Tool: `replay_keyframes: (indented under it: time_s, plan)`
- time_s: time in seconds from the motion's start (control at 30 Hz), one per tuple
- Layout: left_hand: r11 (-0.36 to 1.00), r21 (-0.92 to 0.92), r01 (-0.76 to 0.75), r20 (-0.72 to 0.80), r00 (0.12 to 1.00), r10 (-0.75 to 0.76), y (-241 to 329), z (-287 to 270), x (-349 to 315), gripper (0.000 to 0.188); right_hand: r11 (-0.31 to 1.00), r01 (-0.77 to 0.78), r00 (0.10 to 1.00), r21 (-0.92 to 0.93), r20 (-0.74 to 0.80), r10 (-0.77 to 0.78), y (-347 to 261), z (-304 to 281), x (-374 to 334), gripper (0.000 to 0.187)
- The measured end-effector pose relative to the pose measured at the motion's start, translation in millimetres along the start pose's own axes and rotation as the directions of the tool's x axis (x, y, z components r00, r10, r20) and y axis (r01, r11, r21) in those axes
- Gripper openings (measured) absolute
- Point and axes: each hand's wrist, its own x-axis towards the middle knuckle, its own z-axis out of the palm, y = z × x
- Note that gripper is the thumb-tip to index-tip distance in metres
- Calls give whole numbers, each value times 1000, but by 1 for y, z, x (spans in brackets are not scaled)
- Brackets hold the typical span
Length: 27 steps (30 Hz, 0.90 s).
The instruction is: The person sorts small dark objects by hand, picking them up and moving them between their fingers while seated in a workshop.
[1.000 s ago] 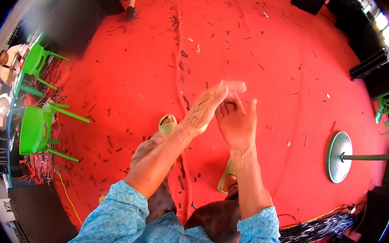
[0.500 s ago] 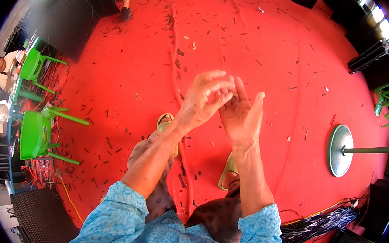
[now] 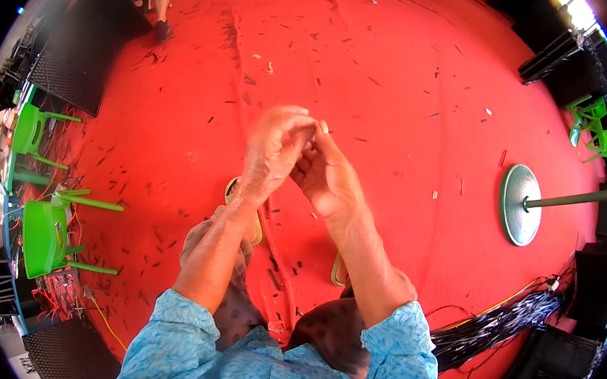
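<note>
Both my hands are raised in front of me over the red carpet (image 3: 383, 197), their fingertips meeting. My left hand (image 3: 269, 153) is blurred, its fingers loosely bent toward the right one. My right hand (image 3: 330, 181) shows part of its palm, with the thumb stretched up and the other fingers curving inward, partly hidden behind the left fingers. No object shows in either hand. Below them are my feet in pale sandals (image 3: 256, 229) and my dark spotted trousers (image 3: 319, 333).
Dark scraps litter the carpet. Green plastic chairs (image 3: 43, 237) and cables stand at the left, by black speakers (image 3: 87, 44). To the right are a round-based stand (image 3: 520, 204) and a thick black cable bundle (image 3: 498, 329). Another person's leg (image 3: 162, 8) shows at far left.
My hands have come closer, fingers bending in until the tips meet, and lie further left in the picture. The whole view has shifted, with the stand and far person now further left.
</note>
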Motion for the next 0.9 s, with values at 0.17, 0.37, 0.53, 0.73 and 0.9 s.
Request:
replay_keyframes:
  time_s: [0.17,0.37,0.53,0.73,0.9]
  plan:
    - [836,-436,332,144,943,-299,4,0,1,14,1000,-6,998,7,64,5,-4,8,-8,28]
    - [802,-494,337,221,940,-260,1,0,3,14,985,-6,998,-174,54,15,-3,3,-6,28]
    - [800,-457,388,280,917,-285,-1,-8,3,13,984,3,1000,-176,-19,-6,1,4,-7,21]
    - [798,-476,370,244,927,-284,1,-4,2,11,947,90,992,-308,-55,-112,-2,7,-14,23]
    - [899,-322,298,157,953,-260,-9,-9,4,11,874,188,978,-449,6,-208,0,18,-16,30]
